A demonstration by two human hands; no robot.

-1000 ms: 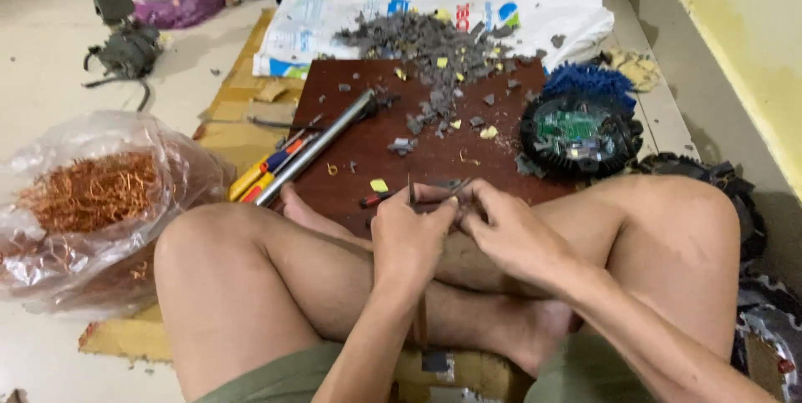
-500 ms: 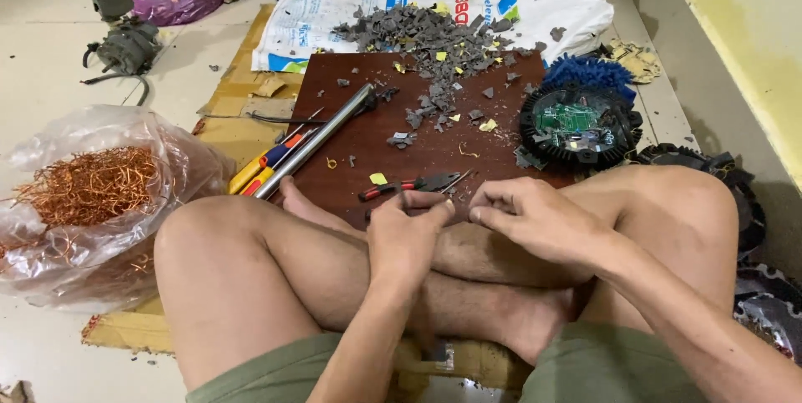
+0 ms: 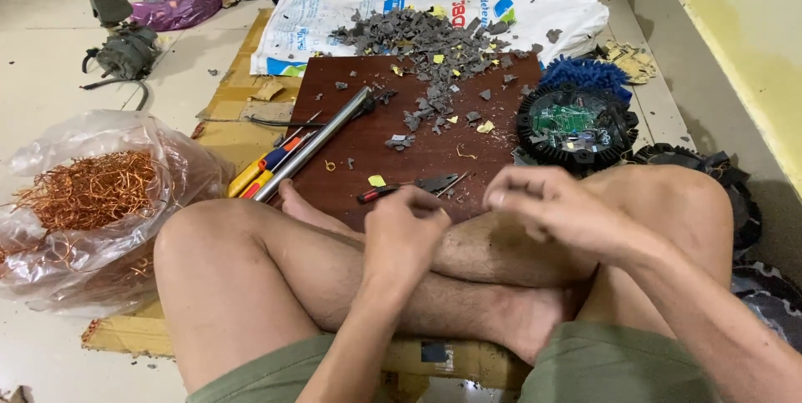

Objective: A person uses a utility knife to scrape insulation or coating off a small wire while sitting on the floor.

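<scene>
Hovering at the board's near edge, left hand fisted, right hand loosely curled.

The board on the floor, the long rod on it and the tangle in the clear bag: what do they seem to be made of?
Board: probably wood or laminate, with a smooth dark red-brown face. Long rod: likely polished steel, silvery with a bright glint. Tangle: apparently bare copper wire, orange-brown thin curled strands, inside a thin, crinkled clear plastic bag.
</scene>
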